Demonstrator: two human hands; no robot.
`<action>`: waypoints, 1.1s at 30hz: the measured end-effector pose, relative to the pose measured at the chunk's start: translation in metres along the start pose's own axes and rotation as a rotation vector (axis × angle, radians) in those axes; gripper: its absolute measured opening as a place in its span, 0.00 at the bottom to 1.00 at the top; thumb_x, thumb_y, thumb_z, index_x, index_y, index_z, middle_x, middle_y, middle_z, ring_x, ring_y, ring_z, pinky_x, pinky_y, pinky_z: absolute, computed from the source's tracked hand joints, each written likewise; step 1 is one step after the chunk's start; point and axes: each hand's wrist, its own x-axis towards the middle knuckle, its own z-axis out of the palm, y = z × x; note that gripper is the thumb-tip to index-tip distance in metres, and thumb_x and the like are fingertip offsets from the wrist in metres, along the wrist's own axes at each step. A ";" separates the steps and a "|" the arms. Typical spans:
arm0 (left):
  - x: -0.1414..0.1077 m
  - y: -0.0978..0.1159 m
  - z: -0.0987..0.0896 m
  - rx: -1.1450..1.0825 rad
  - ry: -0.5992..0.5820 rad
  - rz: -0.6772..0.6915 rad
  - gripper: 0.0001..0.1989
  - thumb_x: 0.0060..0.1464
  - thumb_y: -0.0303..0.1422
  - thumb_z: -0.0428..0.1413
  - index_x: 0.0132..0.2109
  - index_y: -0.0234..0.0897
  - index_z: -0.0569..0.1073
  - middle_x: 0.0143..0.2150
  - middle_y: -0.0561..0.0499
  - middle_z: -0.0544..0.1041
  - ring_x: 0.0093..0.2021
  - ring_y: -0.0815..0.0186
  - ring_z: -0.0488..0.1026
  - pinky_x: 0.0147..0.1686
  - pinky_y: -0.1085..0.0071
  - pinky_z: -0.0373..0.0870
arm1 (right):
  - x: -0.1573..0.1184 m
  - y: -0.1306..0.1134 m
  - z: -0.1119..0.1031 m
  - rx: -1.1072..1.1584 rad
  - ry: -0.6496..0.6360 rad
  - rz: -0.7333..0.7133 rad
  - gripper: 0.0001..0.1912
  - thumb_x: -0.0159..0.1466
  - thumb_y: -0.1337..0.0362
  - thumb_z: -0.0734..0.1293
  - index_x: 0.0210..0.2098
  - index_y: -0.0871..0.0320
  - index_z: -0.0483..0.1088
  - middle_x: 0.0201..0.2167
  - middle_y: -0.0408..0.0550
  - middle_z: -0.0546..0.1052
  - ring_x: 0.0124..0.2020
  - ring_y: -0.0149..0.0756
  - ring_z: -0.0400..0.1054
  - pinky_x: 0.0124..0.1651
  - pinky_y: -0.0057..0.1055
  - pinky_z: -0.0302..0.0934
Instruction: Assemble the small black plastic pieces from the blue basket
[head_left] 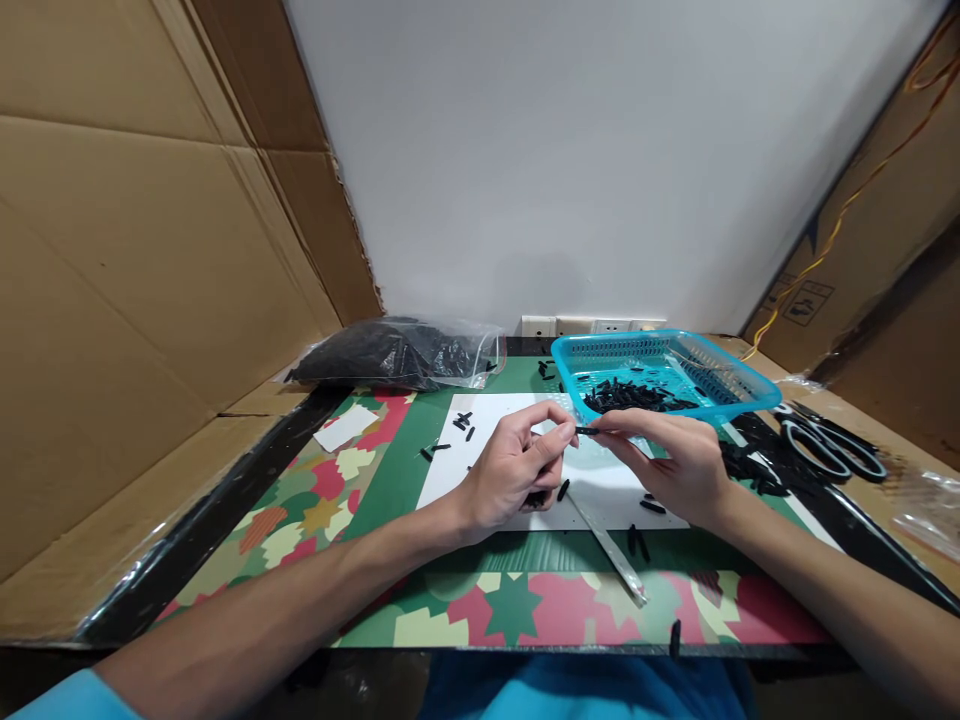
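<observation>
Between my two hands, over a white sheet (pixel 442 480), is a small black piece (pixel 587 430). The fingertips of my left hand (pixel 517 465) pinch its left end, and more black pieces show under the curled fingers of that hand. My right hand (pixel 679 465) holds the right end between thumb and fingers. A thin metallic strip (pixel 611 550) lies just below the hands, with a loose black piece (pixel 563 490) at its upper end. Behind my right hand stands a blue basket (pixel 742 395) with a heap of black pieces (pixel 634 395).
A plastic bag of black material (pixel 390 352) lies at the back left, near a white paper scrap (pixel 346 427). Scissors (pixel 825 445) and a black pile (pixel 750 470) are at the right. Cardboard walls (pixel 150 250) flank the patterned table cover (pixel 510 610).
</observation>
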 end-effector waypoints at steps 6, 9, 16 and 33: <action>-0.001 -0.001 0.001 0.017 0.002 0.017 0.12 0.66 0.44 0.53 0.42 0.41 0.65 0.17 0.65 0.57 0.14 0.77 0.50 0.16 0.79 0.57 | 0.000 0.000 -0.001 -0.009 0.022 -0.013 0.08 0.67 0.74 0.69 0.44 0.58 0.74 0.34 0.45 0.83 0.32 0.31 0.79 0.34 0.25 0.72; -0.001 -0.001 0.001 0.028 0.006 0.024 0.12 0.67 0.44 0.52 0.42 0.41 0.65 0.16 0.65 0.56 0.15 0.77 0.48 0.17 0.78 0.58 | 0.000 -0.001 -0.002 -0.009 0.024 -0.016 0.09 0.67 0.74 0.69 0.44 0.57 0.73 0.35 0.44 0.83 0.31 0.31 0.78 0.34 0.25 0.72; -0.002 -0.002 0.000 0.020 0.013 0.029 0.11 0.67 0.43 0.53 0.42 0.41 0.66 0.17 0.65 0.55 0.15 0.77 0.48 0.17 0.79 0.58 | 0.001 -0.001 -0.001 -0.016 0.026 -0.020 0.08 0.67 0.74 0.69 0.44 0.58 0.73 0.35 0.44 0.83 0.31 0.29 0.78 0.34 0.24 0.71; 0.000 0.002 0.003 0.006 0.041 0.020 0.15 0.65 0.45 0.54 0.38 0.38 0.68 0.16 0.64 0.57 0.14 0.77 0.52 0.16 0.80 0.58 | 0.003 -0.003 -0.001 0.021 -0.051 -0.001 0.04 0.70 0.70 0.65 0.42 0.57 0.73 0.29 0.44 0.80 0.25 0.29 0.72 0.29 0.25 0.65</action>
